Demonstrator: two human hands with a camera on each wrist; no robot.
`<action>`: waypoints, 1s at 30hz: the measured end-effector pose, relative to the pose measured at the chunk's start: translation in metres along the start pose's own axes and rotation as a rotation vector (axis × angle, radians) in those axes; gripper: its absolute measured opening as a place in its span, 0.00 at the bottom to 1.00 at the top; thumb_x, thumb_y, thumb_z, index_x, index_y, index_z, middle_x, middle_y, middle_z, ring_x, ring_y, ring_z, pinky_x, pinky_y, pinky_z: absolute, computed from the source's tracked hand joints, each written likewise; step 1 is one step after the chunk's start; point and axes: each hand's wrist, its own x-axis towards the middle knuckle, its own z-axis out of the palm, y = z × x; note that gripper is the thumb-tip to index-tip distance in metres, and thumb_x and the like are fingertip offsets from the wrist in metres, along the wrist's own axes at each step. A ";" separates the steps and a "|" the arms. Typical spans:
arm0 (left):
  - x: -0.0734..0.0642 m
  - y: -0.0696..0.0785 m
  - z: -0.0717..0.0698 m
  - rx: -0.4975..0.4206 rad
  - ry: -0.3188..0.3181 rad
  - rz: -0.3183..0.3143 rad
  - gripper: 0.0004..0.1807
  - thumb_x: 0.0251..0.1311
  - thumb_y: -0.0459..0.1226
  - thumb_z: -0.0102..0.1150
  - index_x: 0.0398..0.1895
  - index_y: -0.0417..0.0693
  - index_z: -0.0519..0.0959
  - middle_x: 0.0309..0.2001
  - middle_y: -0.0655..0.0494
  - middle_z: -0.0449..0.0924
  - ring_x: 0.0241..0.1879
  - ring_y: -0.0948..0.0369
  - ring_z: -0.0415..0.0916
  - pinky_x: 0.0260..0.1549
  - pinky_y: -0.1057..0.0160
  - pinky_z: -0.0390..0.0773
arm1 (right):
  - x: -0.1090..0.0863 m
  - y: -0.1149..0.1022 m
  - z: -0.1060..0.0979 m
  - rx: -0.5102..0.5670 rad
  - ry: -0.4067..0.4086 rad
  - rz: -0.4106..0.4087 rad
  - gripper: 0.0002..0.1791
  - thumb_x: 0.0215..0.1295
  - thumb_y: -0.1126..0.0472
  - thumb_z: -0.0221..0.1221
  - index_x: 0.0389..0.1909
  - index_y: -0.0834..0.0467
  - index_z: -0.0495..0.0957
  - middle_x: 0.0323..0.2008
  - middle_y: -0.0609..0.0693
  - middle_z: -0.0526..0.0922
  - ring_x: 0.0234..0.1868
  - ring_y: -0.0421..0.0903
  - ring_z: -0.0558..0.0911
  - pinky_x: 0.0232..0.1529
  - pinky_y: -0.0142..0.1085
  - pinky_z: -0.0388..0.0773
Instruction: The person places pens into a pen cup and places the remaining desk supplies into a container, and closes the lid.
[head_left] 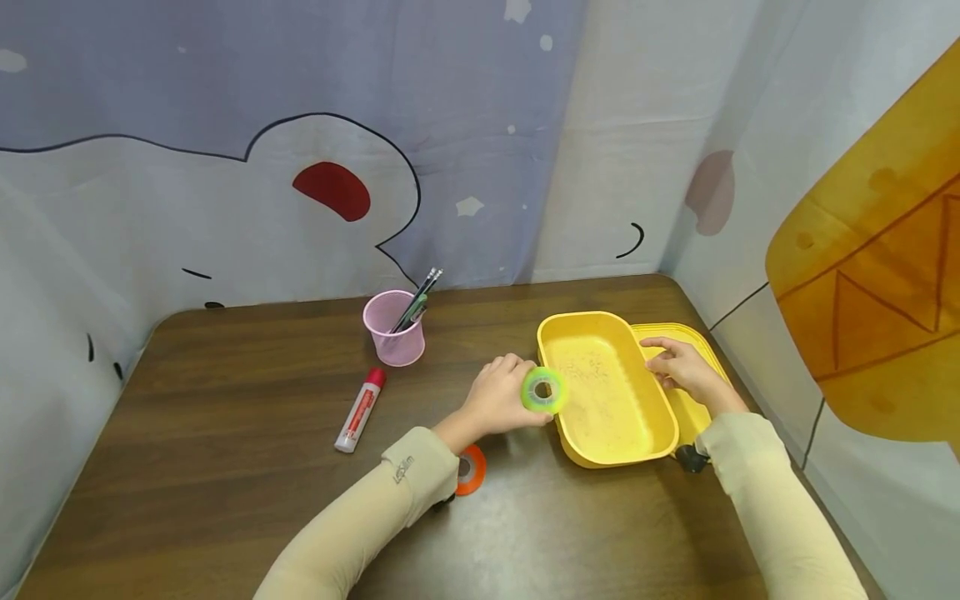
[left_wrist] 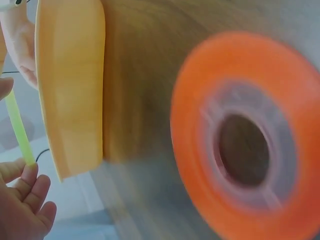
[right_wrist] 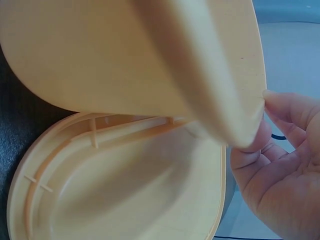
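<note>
My L hand [head_left: 498,398] pinches grn tape roll [head_left: 557,393], nr L rim of ylw box [head_left: 609,400] | my R hand [head_left: 692,377] pinches its R rim | I'd keep roll clr of rim, box steady.

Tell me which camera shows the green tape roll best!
The head view, because the green tape roll faces the camera there, showing its round shape and middle hole. The left wrist view shows it edge-on, a thin strip in the left hand. The right wrist view doesn't show it.
</note>
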 end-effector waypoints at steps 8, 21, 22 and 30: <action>0.015 0.023 0.008 0.019 -0.018 -0.015 0.42 0.33 0.64 0.58 0.53 0.52 0.69 0.44 0.59 0.69 0.42 0.62 0.66 0.43 0.65 0.66 | 0.000 0.000 0.000 0.000 0.002 -0.002 0.27 0.61 0.67 0.48 0.62 0.65 0.55 0.22 0.48 0.66 0.18 0.40 0.66 0.22 0.31 0.68; 0.033 0.039 0.025 0.147 -0.078 0.022 0.41 0.35 0.65 0.55 0.53 0.52 0.70 0.42 0.60 0.69 0.47 0.61 0.62 0.53 0.61 0.56 | 0.000 -0.001 0.000 0.006 0.003 0.002 0.28 0.61 0.67 0.48 0.62 0.65 0.55 0.21 0.48 0.66 0.18 0.39 0.65 0.21 0.32 0.67; 0.034 0.041 0.026 0.159 -0.086 0.022 0.41 0.35 0.66 0.55 0.53 0.52 0.70 0.42 0.60 0.69 0.48 0.61 0.61 0.54 0.60 0.55 | 0.000 -0.001 0.000 0.006 0.003 0.002 0.28 0.61 0.67 0.48 0.62 0.65 0.55 0.21 0.48 0.66 0.18 0.39 0.65 0.21 0.32 0.67; 0.038 0.049 0.036 0.196 -0.180 0.007 0.42 0.37 0.67 0.55 0.56 0.54 0.68 0.47 0.60 0.68 0.55 0.61 0.58 0.61 0.53 0.48 | -0.001 -0.001 0.000 0.011 0.004 0.008 0.28 0.60 0.68 0.49 0.62 0.65 0.55 0.22 0.48 0.66 0.18 0.39 0.66 0.21 0.31 0.67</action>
